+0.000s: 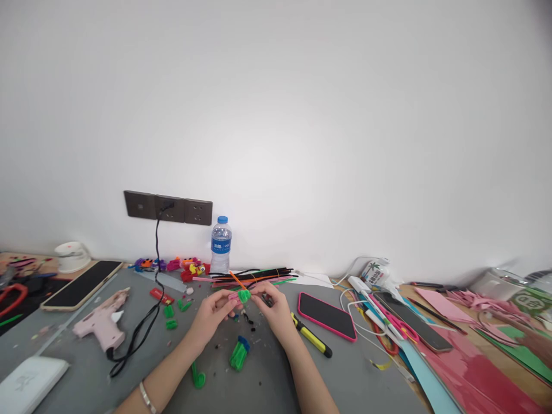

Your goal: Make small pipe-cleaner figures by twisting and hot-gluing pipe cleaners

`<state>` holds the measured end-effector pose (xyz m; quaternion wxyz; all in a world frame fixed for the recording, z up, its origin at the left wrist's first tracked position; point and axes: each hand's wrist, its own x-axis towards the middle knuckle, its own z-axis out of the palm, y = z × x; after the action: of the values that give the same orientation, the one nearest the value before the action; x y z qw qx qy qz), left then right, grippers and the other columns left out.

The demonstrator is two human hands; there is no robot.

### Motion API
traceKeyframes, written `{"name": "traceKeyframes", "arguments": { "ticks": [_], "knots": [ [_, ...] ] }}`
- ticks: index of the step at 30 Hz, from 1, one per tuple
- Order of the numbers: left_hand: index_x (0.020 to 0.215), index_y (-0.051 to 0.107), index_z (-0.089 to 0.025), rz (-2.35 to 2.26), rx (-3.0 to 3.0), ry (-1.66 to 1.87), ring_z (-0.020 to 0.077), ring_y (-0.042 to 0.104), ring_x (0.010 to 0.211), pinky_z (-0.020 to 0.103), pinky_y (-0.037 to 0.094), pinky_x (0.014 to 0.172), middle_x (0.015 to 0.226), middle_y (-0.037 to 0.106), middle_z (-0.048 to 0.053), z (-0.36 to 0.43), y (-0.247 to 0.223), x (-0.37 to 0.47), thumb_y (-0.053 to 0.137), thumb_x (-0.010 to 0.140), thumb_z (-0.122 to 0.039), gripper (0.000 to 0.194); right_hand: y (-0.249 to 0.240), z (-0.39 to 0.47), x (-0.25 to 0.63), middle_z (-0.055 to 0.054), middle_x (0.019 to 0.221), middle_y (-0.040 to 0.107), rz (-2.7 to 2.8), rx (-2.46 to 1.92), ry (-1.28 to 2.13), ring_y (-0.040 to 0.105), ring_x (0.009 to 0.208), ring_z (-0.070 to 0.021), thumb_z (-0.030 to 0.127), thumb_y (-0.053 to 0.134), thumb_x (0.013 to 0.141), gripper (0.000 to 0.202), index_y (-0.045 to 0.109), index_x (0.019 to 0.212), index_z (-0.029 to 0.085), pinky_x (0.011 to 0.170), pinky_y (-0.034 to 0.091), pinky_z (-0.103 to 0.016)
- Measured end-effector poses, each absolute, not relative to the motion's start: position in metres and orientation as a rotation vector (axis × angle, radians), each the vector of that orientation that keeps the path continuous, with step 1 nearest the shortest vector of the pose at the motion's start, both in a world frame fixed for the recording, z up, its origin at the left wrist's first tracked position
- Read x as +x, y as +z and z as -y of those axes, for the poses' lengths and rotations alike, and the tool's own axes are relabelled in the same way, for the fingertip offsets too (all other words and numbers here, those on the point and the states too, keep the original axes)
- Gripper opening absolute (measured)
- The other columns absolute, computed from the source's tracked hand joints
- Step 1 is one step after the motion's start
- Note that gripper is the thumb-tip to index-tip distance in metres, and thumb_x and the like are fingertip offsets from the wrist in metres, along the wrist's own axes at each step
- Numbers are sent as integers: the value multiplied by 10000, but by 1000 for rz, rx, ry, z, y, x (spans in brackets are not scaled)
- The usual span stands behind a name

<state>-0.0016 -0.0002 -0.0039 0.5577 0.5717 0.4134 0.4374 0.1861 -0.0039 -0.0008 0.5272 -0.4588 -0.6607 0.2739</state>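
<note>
Above the middle of the grey mat, both hands meet around a small green and pink fuzzy piece. My left hand pinches its pink end from the left. On the right, my right hand has its fingers closed at the green side; what lies between those fingertips is too small to tell. Just below the hands is a green fuzzy bundle with a blue top. A curled green piece lies beside my left forearm, and small green pieces are further left. Fuzzy sticks lie behind the hands.
Left are a pink glue gun with a black cord, a phone and a white box. A water bottle stands by the wall. Right are a pink-edged phone, a yellow cutter, coloured sheets and another person's hand.
</note>
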Motion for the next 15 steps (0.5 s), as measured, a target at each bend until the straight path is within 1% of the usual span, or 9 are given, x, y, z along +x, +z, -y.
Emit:
{"name": "traceKeyframes", "arguments": {
  "ticks": [6,11,15],
  "knots": [
    [912,684,-167,-967,1359,1029,178,611,629,264,447,576,805,766,92,0,-2,-2,656,730,-547,423,-1,4,187,-42,785,663,1604,-1053,623,584,752,-193,241,624,790,70,682,767,209,672,442,-291],
    [933,685,-162,-960,1357,1027,173,601,629,266,445,585,797,761,90,-1,-5,-3,657,744,-516,403,-4,3,187,-43,794,664,1622,-1034,590,580,744,-182,241,611,798,79,673,777,198,678,462,-287],
    [930,685,-162,-943,1339,1032,170,589,619,269,439,590,794,760,87,-2,-8,-3,663,740,-509,396,-4,2,186,-38,781,658,1624,-1046,595,563,703,-171,231,608,792,76,674,776,198,639,453,-274]
  ]
}}
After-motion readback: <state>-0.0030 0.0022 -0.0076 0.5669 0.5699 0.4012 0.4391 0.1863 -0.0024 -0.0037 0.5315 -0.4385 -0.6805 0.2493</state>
